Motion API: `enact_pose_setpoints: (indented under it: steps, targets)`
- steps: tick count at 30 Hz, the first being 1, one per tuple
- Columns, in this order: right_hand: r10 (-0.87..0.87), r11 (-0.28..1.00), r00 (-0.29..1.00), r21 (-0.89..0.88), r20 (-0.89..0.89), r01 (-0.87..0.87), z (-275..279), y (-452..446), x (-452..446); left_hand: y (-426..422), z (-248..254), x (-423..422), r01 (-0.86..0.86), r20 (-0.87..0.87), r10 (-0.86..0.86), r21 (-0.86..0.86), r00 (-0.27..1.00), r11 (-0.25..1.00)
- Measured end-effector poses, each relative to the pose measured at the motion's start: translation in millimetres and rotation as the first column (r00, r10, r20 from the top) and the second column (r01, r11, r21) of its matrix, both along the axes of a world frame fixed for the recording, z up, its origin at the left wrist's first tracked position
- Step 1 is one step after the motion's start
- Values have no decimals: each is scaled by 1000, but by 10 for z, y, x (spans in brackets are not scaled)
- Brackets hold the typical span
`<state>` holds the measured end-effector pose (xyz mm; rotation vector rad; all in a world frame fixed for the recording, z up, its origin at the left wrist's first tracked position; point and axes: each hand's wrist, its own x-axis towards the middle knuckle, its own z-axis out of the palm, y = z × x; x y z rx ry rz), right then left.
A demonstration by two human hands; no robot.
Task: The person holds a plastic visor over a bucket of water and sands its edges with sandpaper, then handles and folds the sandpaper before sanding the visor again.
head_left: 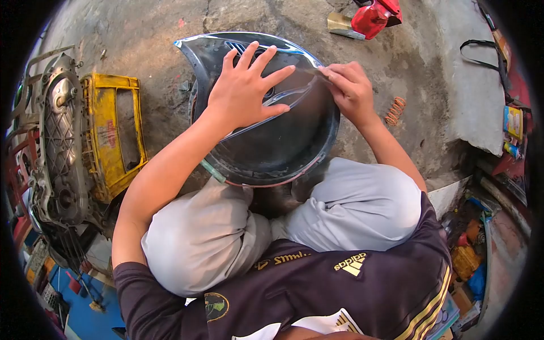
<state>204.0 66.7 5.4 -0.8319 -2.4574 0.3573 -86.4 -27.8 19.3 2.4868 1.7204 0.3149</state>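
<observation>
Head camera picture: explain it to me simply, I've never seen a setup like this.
There is no machine here, only a person's two bare hands. The camera sits on the person's head and looks forward and down, so the shirt and bent knees show below. The left hand lies spread over a dark panel with shiny edges. The right hand pinches its right end. I can't tell whether the round black part below is separate. On the rough floor are a yellow crate and a metal part to the left, and a coiled spring to the right.
</observation>
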Motion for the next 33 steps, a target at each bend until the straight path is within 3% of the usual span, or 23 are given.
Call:
enact_pose_setpoints:
  steps: [2, 3, 5, 12, 13, 15, 19, 22, 23, 25, 26, 28, 29, 31, 33]
  targets:
    - [-3, 997, 981, -76, -194, -12, 47, -17, -72, 4, 12, 7, 1, 3, -1, 3, 1000, 1000]
    - [-4, 997, 981, -76, -195, -11, 93, -4, -102, 0, 14, 2, 4, 6, -4, 2, 1000, 1000]
    - [-202, 959, 937, -252, -284, 130, 157, 5, -135, -4, 14, -8, 5, 5, -5, -2, 1000, 1000]
    - [-327, 884, 889, -437, -321, 167, -135, -109, -48, -4, -2, -14, 5, 29, -5, 6, 1000, 1000]
    - [-326, 884, 889, -436, -321, 167, -150, -105, -17, -4, -1, -12, 5, 29, -5, 6, 1000, 1000]
    - [-152, 981, 981, -138, -119, 136, -145, -92, 48, -5, 4, -7, 0, 10, 0, 3, 1000, 1000]
    - [-154, 965, 988, -214, -3, 149, -29, -218, -5, -5, 7, -8, 0, 11, 0, 6, 1000, 1000]
    - [-45, 999, 998, -14, -47, 44, 75, -206, -136, 0, -5, -6, -1, 10, 1, 9, 1000, 1000]
    - [-46, 999, 998, -16, -46, 46, 94, -187, -157, 2, -16, -6, 0, 13, 0, 10, 1000, 1000]
    - [-167, 950, 960, -223, 226, 218, 135, -146, -195, -3, -17, -1, 3, 13, -3, 12, 1000, 1000]
    - [-168, 950, 960, -223, 225, 219, 155, -124, -212, -4, -10, 3, -1, 6, 1, 9, 1000, 1000]
    - [-274, 830, 943, -449, 186, 330, 186, -96, -239, -4, 6, 4, -2, -6, 2, 7, 1000, 1000]
    - [-276, 830, 944, -450, 183, 329, 174, -100, -227, -4, 5, 3, -2, -1, 2, 6, 1000, 1000]
    - [-193, 925, 978, -348, -80, 154, 122, -126, -179, 1, 1, -6, -2, 6, 2, 4, 1000, 1000]
    - [-170, 917, 982, -378, -80, 128, 90, -167, -168, -1, 0, -5, 1, 13, -1, 15, 1000, 1000]
